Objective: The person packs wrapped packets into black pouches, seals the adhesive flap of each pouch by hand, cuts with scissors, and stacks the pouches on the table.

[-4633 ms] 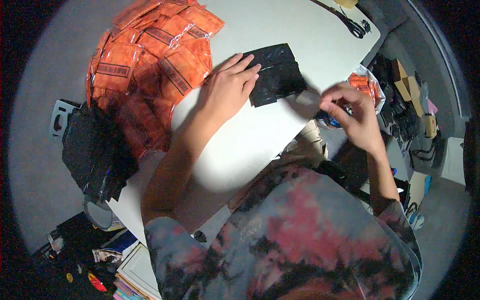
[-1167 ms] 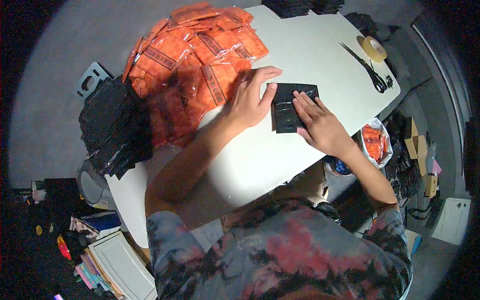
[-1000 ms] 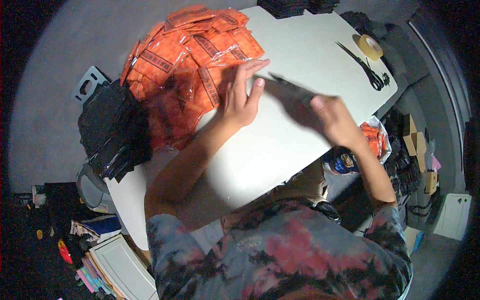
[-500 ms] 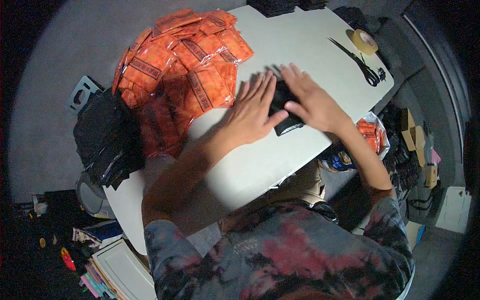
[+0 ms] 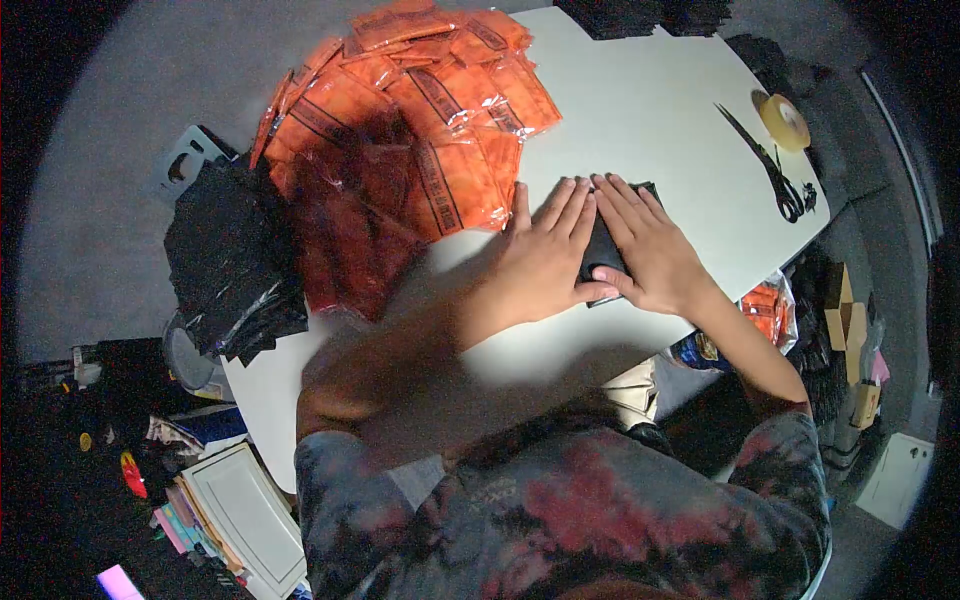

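Both palms lie side by side over a small black packet [image 5: 603, 248] on the white table [image 5: 660, 100]. My left hand [image 5: 548, 250] covers its left part, fingers stretched out and thumb toward the other hand. My right hand [image 5: 650, 245] rests flat on its right part, fingers extended, and the two thumbs touch or nearly touch. Only the middle and small edges of the packet show. To the left of my left hand lies a heap of orange packets [image 5: 440, 185] in clear wrap with dark labels.
Black packets [image 5: 230, 260] are piled at the table's left edge. Scissors [image 5: 770, 165] and a tape roll [image 5: 785, 123] lie at the right. Black stacks [image 5: 610, 15] stand at the far edge. A bag of orange packets [image 5: 768, 308] sits beyond the right edge.
The black packet, swung through the air by my right hand a second ago, is now flat on the table. Both hands have come closer together over it. The view has shifted slightly.
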